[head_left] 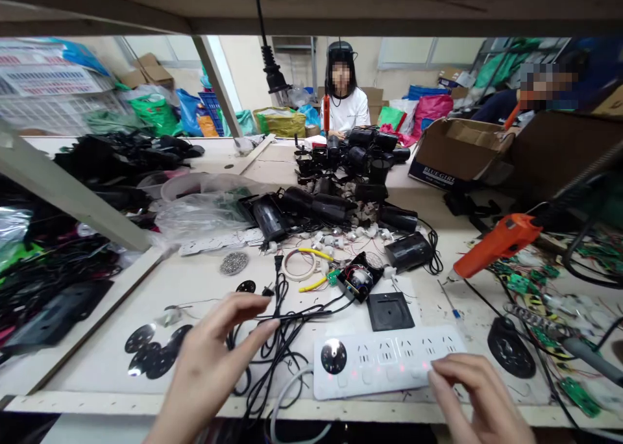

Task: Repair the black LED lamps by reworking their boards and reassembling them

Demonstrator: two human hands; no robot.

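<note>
Several black cables (279,295) lie beside your open left hand (214,350); your right hand (479,392), loosely open, is at the right end of the white power strip (374,370), near on the desk (195,278).

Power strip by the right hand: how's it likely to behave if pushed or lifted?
The power strip is probably stiff, given its long, straight one-piece case. Lying flat, it should slide rather than roll. The thick grey cord at its left end may drag on it, and the black disc on top could slip off if tilted.
</note>
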